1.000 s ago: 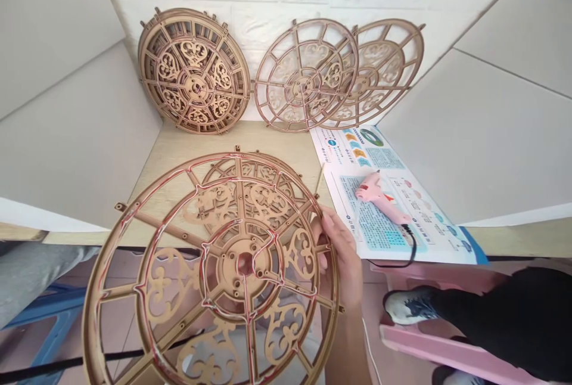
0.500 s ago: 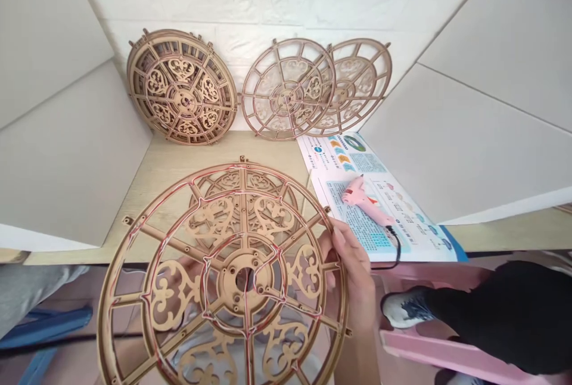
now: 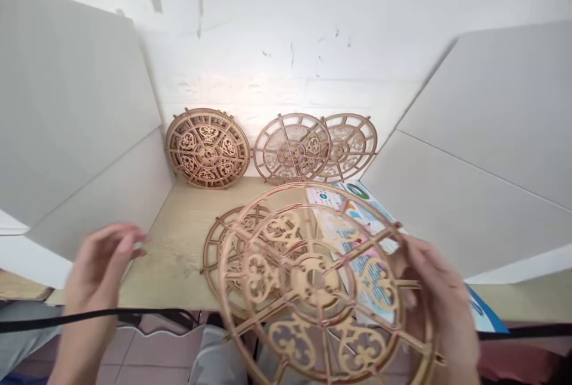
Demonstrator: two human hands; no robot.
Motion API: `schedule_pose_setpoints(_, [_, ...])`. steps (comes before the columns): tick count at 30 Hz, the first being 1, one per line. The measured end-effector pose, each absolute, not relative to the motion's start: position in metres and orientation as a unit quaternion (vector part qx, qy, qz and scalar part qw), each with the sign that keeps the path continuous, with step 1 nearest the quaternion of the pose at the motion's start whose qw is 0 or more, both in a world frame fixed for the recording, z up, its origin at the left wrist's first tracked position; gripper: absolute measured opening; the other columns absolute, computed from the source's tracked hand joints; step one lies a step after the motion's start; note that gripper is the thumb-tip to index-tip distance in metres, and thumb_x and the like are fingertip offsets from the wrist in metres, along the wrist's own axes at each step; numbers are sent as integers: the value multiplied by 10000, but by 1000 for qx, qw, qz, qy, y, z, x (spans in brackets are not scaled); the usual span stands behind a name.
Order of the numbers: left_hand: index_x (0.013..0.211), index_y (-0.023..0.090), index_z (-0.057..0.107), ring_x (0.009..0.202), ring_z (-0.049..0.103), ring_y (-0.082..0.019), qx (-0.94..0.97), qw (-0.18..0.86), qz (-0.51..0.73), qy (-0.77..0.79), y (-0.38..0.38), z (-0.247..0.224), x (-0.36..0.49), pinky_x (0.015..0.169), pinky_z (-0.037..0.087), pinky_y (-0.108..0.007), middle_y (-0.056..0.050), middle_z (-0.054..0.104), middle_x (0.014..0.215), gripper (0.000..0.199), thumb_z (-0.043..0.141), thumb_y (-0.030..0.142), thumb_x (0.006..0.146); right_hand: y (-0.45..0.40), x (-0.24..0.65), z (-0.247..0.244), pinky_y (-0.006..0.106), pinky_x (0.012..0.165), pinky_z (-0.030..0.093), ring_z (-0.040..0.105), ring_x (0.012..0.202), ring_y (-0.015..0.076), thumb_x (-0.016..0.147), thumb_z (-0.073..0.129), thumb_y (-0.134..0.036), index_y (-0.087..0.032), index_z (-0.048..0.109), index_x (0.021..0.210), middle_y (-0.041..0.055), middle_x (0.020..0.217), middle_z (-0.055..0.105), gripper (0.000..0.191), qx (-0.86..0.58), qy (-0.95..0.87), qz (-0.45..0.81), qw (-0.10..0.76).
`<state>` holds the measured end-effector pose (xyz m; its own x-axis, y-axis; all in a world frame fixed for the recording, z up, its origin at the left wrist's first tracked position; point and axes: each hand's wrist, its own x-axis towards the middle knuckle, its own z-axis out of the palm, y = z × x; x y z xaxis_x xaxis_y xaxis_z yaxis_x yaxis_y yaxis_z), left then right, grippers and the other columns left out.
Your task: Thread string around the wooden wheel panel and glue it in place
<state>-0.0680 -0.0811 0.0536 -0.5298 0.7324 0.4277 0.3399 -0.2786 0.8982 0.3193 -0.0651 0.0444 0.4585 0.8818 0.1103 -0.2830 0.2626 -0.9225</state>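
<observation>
My right hand [image 3: 440,295] grips the right rim of a large round gold-brown openwork frame [image 3: 315,281], with spokes, rings and scrolled heart-shaped pieces. The frame is tilted above the front of the table, and reddish lines run along its rings. Off to the left, my left hand [image 3: 105,263] is in the air with loosely bent fingers, apart from the frame and with nothing visible in it. Behind the held frame, a similar smaller-looking round frame [image 3: 214,248] lies on the table, partly covered from view.
Against the white wall lean a stack of round frames [image 3: 208,149] on the left and two overlapping frames [image 3: 290,149] on the right. A printed sheet [image 3: 322,196] lies on the wooden table [image 3: 174,254]. White panels [image 3: 84,111] stand on both sides; a black cable [image 3: 89,317] crosses in front.
My left hand has let go of the large frame and moved out left. My right hand has carried the frame to the right. The camera view has shifted, and the frame now hides most of the pink glue gun.
</observation>
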Motion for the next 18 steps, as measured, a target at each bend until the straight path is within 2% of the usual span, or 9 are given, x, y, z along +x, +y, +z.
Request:
schedule_pose_setpoints(1, [1033, 256, 691, 961, 663, -261, 475, 153, 639, 585, -68, 57, -67, 777, 602, -378, -43, 693, 1003, 458, 703, 662, 823, -61, 327, 49, 198, 309, 238, 337, 350, 61, 668, 864, -449, -243, 770, 934, -27, 515, 470, 349, -456, -327, 374, 739])
schedule_pose_setpoints(2, [1045, 250, 703, 1000, 670, -275, 507, 184, 603, 588, -56, 60, -65, 799, 608, -384, -57, 703, 1031, 526, 655, 725, 825, -56, 331, 54, 201, 312, 270, 356, 356, 66, 670, 862, -444, -240, 769, 940, -23, 519, 470, 351, -454, -325, 353, 751])
schedule_pose_setpoints(4, [1179, 254, 699, 1092, 668, -306, 576, 267, 525, 566, -37, 65, -55, 860, 606, -404, -89, 713, 1111, 635, 585, 779, 840, -43, 329, 64, 201, 316, 294, 377, 363, 69, 660, 867, -434, -241, 759, 940, -12, 546, 511, 357, -437, -325, 328, 772])
schedule_pose_setpoints(6, [1350, 288, 629, 1207, 636, -308, 617, 367, 472, 512, -23, 68, -38, 975, 572, -413, -98, 678, 1272, 655, 541, 749, 894, -24, 313, 72, 204, 315, 285, 381, 363, 72, 656, 870, -459, -237, 729, 941, -6, 587, 573, 388, -413, -351, 321, 777])
schedule_pose_setpoints(8, [1401, 295, 581, 1214, 627, -294, 620, 408, 477, 471, -7, 69, -22, 977, 572, -400, -104, 639, 1331, 625, 534, 701, 929, 1, 290, 78, 225, 355, 331, 416, 400, 91, 748, 803, -506, -225, 671, 1011, -15, 630, 596, 407, -394, -411, 295, 767])
schedule_pose_setpoints(10, [1331, 258, 590, 1072, 669, -258, 588, 356, 564, 458, 16, 69, -16, 900, 593, -376, -98, 661, 1213, 572, 590, 655, 919, 31, 264, 81, 241, 451, 416, 515, 520, 122, 889, 652, -532, -238, 600, 1093, -16, 711, 610, 362, -400, -484, 242, 740])
schedule_pose_setpoints(12, [1234, 206, 595, 968, 657, -232, 552, 269, 636, 466, 46, 69, -22, 846, 584, -355, -89, 654, 1076, 574, 614, 663, 888, 63, 241, 80, 283, 581, 492, 584, 635, 151, 943, 562, -538, -226, 594, 1151, 7, 800, 648, 377, -412, -540, 230, 697])
schedule_pose_setpoints(15, [1232, 196, 560, 918, 617, -215, 521, 201, 672, 486, 90, 68, -48, 863, 535, -338, -64, 626, 978, 625, 703, 633, 808, 106, 214, 72, 300, 647, 459, 597, 687, 184, 983, 450, -481, -184, 651, 1080, 49, 810, 676, 371, -461, -626, 207, 595])
schedule_pose_setpoints(18, [1176, 187, 578, 909, 604, -207, 498, 168, 690, 497, 117, 66, -73, 905, 499, -341, -57, 628, 953, 606, 734, 601, 762, 132, 192, 63, 315, 698, 440, 606, 724, 220, 991, 417, -361, -142, 611, 1242, 80, 837, 689, 386, -510, -679, 185, 495])
